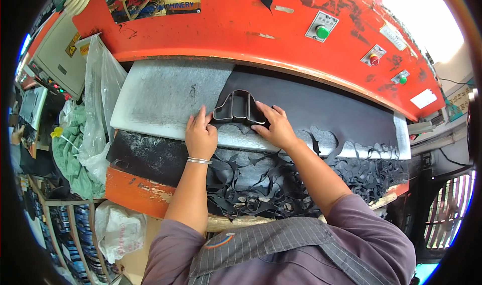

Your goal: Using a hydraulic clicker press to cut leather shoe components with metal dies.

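A metal cutting die with an outline narrowing toward the far side rests near the left end of a dark sheet. The sheet lies over a pale cutting board. My left hand, with a bangle on its wrist, has its fingertips against the die's left side. From the other side my right hand grips the right edge with thumb and fingers, so the die sits between both hands. Ragged curved cut-outs run along the sheet's near edge. Tangled dark offcuts hang in front of the board.
An orange press beam spans the far side, bearing a green button, a red button and another green button. Left are a clear plastic sheet, green cloth, a grey cabinet and a white bag.
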